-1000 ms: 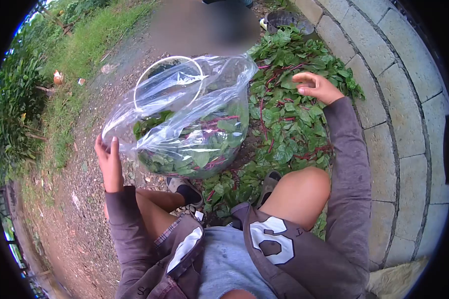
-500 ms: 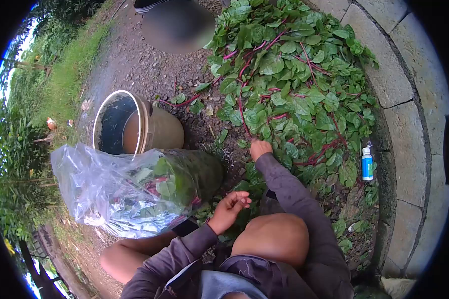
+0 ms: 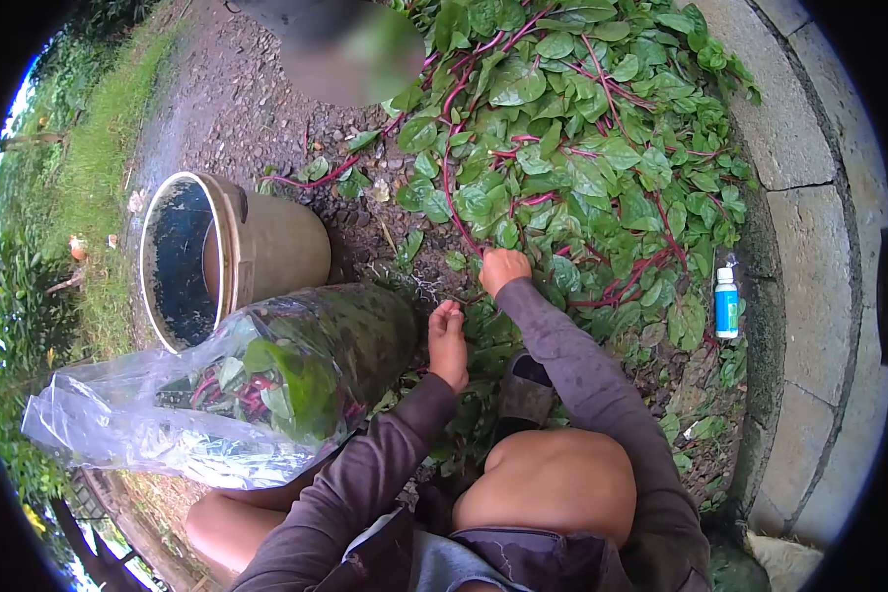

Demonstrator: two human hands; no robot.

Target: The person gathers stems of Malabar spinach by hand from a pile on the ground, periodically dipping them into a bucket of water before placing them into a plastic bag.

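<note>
Head view, looking down past bare knees and grey-brown sleeves. Right hand point(image 3: 504, 270) at centre frame, knuckles up, fingers curled under and closed on a red stem point(image 3: 451, 202) at the lower edge of the leaf pile point(image 3: 582, 148); fingertips hidden beneath the hand, so exact grip not clear. Stem running up and away from that fist in a long curve toward the top of the frame. Left hand point(image 3: 448, 340) just below and left of the right one, close beside it but apart, fingers drawn loosely together and pointing up the frame, resting among low leaves; whether anything is pinched in it cannot be told.

Leaf pile filling upper centre and upper right: broad green leaves on tangled red stems, spread over gravel and butting against a curved stone kerb point(image 3: 809, 227) down the right side. Small white bottle with blue label point(image 3: 725, 302) upright at right of centre, between pile and kerb.

Clear plastic bag point(image 3: 217, 405) at lower left, lying on its side, stuffed with the same green leaves and red stems, its open crumpled mouth trailing toward the left edge. Tan bucket point(image 3: 247, 257) just above the bag, tipped on its side, dark mouth facing left. Grass verge point(image 3: 79, 187) along the far left. Blurred patch at top centre, not readable.
</note>
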